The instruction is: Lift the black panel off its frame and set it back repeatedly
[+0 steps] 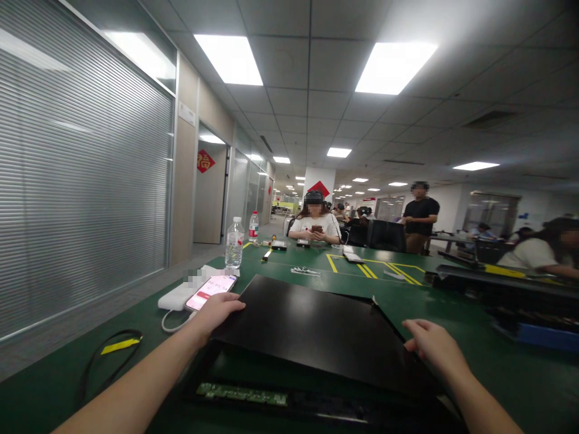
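Note:
A thin black screen panel (312, 325) lies slanted in front of me, with a soft light reflection on its face. My left hand (219, 310) grips its left edge, thumb and fingertips at the rim. At the right edge, my right hand (432, 345) has its fingers bent in and pinched against the side of the panel; part of that contact is hidden. Under and nearer than the panel is a dark frame (335, 408), and a green circuit board strip (242, 394) shows along its front.
Left of the panel, a lit phone (211, 292) leans by a white power bank (174, 295). A black cable loop (85, 367) and water bottle (234, 244) are nearby. Dark parts (511, 301) crowd the right. A seated person (315, 226) faces me across the green table (520, 386).

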Available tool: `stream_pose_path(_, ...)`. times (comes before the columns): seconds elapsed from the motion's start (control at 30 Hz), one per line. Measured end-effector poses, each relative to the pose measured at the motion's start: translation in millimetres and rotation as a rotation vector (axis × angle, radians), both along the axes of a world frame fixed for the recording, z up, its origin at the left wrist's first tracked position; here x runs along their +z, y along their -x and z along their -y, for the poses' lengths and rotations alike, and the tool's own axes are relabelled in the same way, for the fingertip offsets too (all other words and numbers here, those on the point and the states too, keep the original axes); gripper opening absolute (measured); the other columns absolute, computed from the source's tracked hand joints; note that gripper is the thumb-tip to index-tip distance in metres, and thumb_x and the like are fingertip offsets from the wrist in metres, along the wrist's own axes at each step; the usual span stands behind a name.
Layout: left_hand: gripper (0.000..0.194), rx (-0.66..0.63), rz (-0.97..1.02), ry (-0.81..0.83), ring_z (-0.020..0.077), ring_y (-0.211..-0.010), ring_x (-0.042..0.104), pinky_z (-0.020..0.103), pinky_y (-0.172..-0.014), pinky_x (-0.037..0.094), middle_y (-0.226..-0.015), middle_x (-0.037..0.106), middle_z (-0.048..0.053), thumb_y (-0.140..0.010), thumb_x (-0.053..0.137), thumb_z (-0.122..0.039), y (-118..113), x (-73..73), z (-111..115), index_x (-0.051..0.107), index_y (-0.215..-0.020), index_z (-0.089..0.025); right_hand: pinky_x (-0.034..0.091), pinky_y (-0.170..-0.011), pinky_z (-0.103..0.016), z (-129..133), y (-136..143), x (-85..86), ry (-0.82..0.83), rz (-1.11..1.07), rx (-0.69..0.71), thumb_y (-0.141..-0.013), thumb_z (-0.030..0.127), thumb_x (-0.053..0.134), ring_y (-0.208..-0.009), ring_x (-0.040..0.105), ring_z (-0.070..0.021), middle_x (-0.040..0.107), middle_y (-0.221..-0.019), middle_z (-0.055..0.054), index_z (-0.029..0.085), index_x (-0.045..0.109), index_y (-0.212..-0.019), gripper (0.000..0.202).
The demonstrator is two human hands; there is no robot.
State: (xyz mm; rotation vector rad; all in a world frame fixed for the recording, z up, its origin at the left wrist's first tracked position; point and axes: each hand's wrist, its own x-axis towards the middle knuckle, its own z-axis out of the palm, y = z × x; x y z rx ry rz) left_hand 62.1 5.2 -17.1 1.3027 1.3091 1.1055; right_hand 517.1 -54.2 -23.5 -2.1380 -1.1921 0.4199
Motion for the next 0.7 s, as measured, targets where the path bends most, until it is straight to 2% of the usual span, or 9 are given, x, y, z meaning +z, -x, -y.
stream_pose_path(0.23,0.007,-0.04,0.004,0.021,0.0206,-0.056,0.064,0.027,-0.054,0.046,-0.057,0.07,0.003,-0.057,0.065,-0.022,-1.5,-2.0,-0.9,0.067,-0.062,-0.018,0.039,-0.052,-0.03,5.7,5.6,4.3,-0.018,0.04,-0.011,-0.071,0.047,0.046,-0.055,0.06,-0.0197,0.068,-0.062,-0.003,0.021,0.062,-0.092,0.037)
stream_pose_path(0.47,0.012,-0.055,-0.03,-0.015,0.0212,-0.057,0.065,0.027,-0.054,0.046,-0.059,0.071,0.004,-0.058,0.065,-0.023,-3.2,-3.4,0.8,0.068,-0.067,-0.016,0.039,-0.058,-0.031,8.4,6.9,4.2,-0.014,0.112,-0.008,-0.072,0.046,0.044,-0.065,0.061,-0.0217,0.068,-0.062,-0.002,0.024,0.062,-0.089,0.033)
stream_pose_path(0.7,0.022,-0.044,-0.016,-0.029,0.023,-0.065,0.067,0.029,-0.062,0.048,-0.067,0.073,0.004,-0.055,0.064,-0.02,-3.9,-0.4,3.0,0.069,-0.077,-0.016,0.039,-0.059,-0.032,7.5,7.2,4.8,0.021,0.133,-0.004,-0.072,0.047,0.042,-0.067,0.061,-0.0223,0.068,-0.065,-0.002,0.025,0.062,-0.09,0.034)
